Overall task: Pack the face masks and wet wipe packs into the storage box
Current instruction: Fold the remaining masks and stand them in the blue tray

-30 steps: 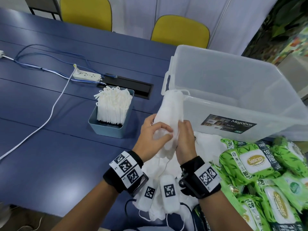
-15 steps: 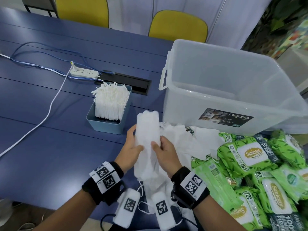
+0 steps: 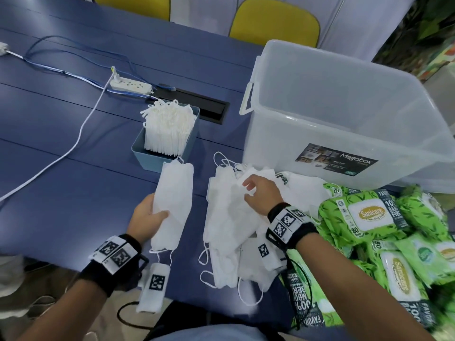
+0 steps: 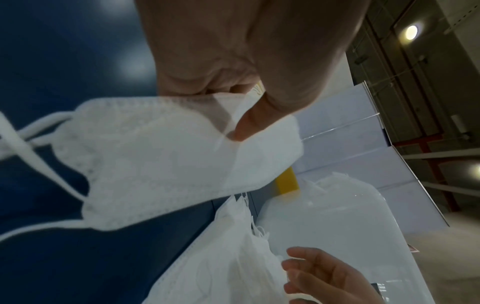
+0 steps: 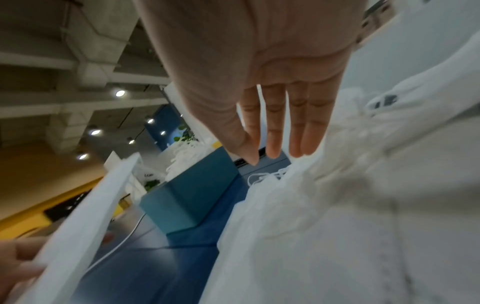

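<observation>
My left hand [image 3: 147, 217] grips a small stack of white face masks [image 3: 173, 200] above the blue table; in the left wrist view the thumb pinches the stack of masks [image 4: 168, 156]. My right hand [image 3: 258, 195] hovers with straight fingers [image 5: 275, 127] over a loose pile of white masks [image 3: 234, 217], just above or touching it. The clear storage box [image 3: 344, 114] stands behind the pile and looks empty. Green wet wipe packs [image 3: 369, 215] lie heaped at the right.
A small blue bin [image 3: 162, 156] packed with upright white masks stands left of the box. A white power strip [image 3: 130, 84] and cables run across the blue table [image 3: 61, 168]. Two yellow chairs [image 3: 273, 20] stand behind the table.
Both hands held one mask stack near the box; now the left hand alone holds it, moved left and down, while the right hand has let go and moved over the loose pile.
</observation>
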The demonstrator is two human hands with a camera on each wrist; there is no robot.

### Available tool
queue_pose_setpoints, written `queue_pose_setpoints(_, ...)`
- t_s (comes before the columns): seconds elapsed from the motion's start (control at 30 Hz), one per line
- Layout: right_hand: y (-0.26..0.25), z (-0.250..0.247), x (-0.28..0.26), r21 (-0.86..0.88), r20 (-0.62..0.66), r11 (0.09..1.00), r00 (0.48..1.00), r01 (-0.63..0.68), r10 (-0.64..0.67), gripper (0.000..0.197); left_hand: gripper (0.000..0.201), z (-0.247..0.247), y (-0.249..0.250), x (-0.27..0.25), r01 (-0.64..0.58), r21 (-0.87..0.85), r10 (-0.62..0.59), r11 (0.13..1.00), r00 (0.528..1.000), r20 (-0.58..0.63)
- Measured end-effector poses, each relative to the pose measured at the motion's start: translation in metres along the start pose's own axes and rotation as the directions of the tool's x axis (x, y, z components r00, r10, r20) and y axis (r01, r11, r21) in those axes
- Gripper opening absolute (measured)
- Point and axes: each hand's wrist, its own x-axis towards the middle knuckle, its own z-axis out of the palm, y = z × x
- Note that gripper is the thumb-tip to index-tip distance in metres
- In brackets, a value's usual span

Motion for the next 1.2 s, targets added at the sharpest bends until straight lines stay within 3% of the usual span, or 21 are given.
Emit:
queue_pose_setpoints(0.1, -0.016, 0.025, 0.007, -0.067, 0.155, 0.993, 0.984, 0.1, -0.088, 0.022, 0.044, 0.001, -0.006, -0.007, 0.021, -0.066, -0.022, 0.998, 1.0, -0.01)
queue_pose_setpoints(0.27, -0.035, 0.071, 0.024, -0.349, 0.291, 0.907, 0.947, 0.235, -0.134, 0.036, 0.081, 0.004, -0.007, -0.026, 0.007, -0.154, -0.018, 0.988, 0.997, -0.071)
queue_pose_setpoints(0.37, -0.037, 0.077, 0.035, -0.531, 0.21, 0.84, 0.978, 0.112, 0.002, 0.059, 0.087, 0.002, -0.01, -0.032, -0.011, -0.209, -0.009, 0.978, 0.995, -0.095)
queue_pose_setpoints(0.47, -0.033, 0.072, 0.046, -0.487, 0.126, 0.864, 0.969, -0.128, 0.214, 0.089, 0.086, -0.003, -0.01, -0.037, -0.027, -0.247, -0.001, 0.969, 0.994, -0.11)
queue_pose_setpoints(0.57, -0.034, 0.063, 0.052, -0.445, 0.045, 0.861, 0.954, -0.246, 0.296, 0.101, 0.082, -0.008, -0.011, -0.04, -0.019, -0.278, -0.011, 0.96, 0.994, -0.106)
queue_pose_setpoints(0.73, -0.034, 0.056, 0.06, -0.286, 0.037, 0.928, 0.965, -0.239, 0.26, 0.078, 0.085, -0.012, -0.01, -0.038, 0.003, -0.29, -0.033, 0.957, 0.995, -0.098)
queue_pose_setpoints(0.93, -0.019, 0.027, 0.065, 0.175, -0.042, 0.974, 0.987, -0.143, 0.153, 0.057, 0.086, -0.007, 0.0, -0.022, -0.007, -0.241, 0.0, 0.971, 1.0, -0.03)
queue_pose_setpoints(1.03, -0.013, 0.002, 0.063, 0.283, -0.103, 0.956, 0.989, -0.076, 0.11, 0.02, 0.085, 0.002, 0.006, -0.011, -0.11, -0.115, 0.11, 0.987, 0.994, -0.004)
queue_pose_setpoints(1.1, -0.008, -0.014, 0.06, 0.374, -0.15, 0.925, 0.981, -0.058, 0.123, 0.025, 0.074, 0.01, 0.013, -0.003, -0.221, 0.024, 0.221, 0.975, 0.975, -0.003)
queue_pose_setpoints(1.2, -0.007, -0.038, 0.048, 0.543, -0.172, 0.84, 0.977, -0.015, 0.129, 0.014, 0.049, 0.021, 0.027, 0.008, -0.34, 0.192, 0.34, 0.92, 0.94, 0.038)
